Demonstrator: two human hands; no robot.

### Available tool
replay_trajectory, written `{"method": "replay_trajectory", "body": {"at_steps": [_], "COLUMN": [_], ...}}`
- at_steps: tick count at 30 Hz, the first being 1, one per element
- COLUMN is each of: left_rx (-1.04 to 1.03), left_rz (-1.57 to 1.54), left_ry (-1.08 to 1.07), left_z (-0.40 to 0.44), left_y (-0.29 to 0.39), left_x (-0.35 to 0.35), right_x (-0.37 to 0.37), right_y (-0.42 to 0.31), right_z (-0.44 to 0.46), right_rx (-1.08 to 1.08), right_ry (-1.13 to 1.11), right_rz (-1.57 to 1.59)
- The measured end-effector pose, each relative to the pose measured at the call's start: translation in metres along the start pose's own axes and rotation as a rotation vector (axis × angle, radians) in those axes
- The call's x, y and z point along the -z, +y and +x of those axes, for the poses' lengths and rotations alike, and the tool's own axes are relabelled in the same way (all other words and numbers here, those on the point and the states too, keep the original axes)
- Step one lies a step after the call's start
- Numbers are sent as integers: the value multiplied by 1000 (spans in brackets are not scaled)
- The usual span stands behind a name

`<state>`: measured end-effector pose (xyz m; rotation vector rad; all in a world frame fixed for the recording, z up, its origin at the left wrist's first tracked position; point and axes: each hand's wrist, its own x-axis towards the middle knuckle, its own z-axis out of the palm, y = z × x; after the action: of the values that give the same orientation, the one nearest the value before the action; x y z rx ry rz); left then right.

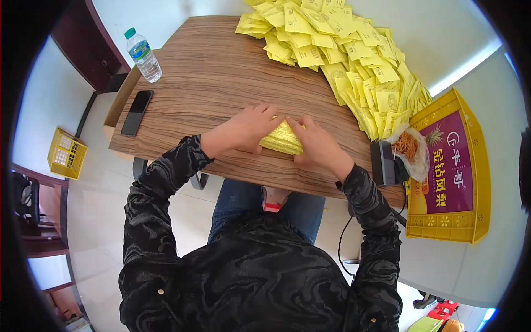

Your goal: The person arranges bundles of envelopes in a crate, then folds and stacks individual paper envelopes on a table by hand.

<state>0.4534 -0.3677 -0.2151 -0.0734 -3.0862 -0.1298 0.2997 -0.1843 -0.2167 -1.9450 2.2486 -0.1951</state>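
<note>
Both hands are grasping a yellow bundle on the table, the left hand at its nine o'clock, the right hand at its three. The near edge is running close by at six; bare wood is stretching between ten and twelve. A heap of yellow packets is blocking one to two; a dark box, clear bag and yellow crate are crowding three to four. A phone is lying past nine, a bottle standing at ten.

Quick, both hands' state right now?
Left hand: holding the left end of the yellow stack.
Right hand: holding its right end.
</note>
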Motion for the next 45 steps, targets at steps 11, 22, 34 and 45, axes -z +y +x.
{"method": "replay_trajectory", "body": {"at_steps": [11,22,34,45], "left_rx": [-26,-54,-46,2], "left_rz": [-408,-401,-472,-409], "left_ry": [-228,-273,-344,-401], "left_z": [26,27,29,27], "left_y": [-41,-39,-46,-31], "left_x": [14,16,15,35], "right_x": [42,40,40,30], "right_y": [35,27,38,37], "right_z": [33,25,26,21], "right_rx": [33,14,78,115], "right_ry": [-325,-299,-318,-232], "right_rz": [326,307,395,358]}}
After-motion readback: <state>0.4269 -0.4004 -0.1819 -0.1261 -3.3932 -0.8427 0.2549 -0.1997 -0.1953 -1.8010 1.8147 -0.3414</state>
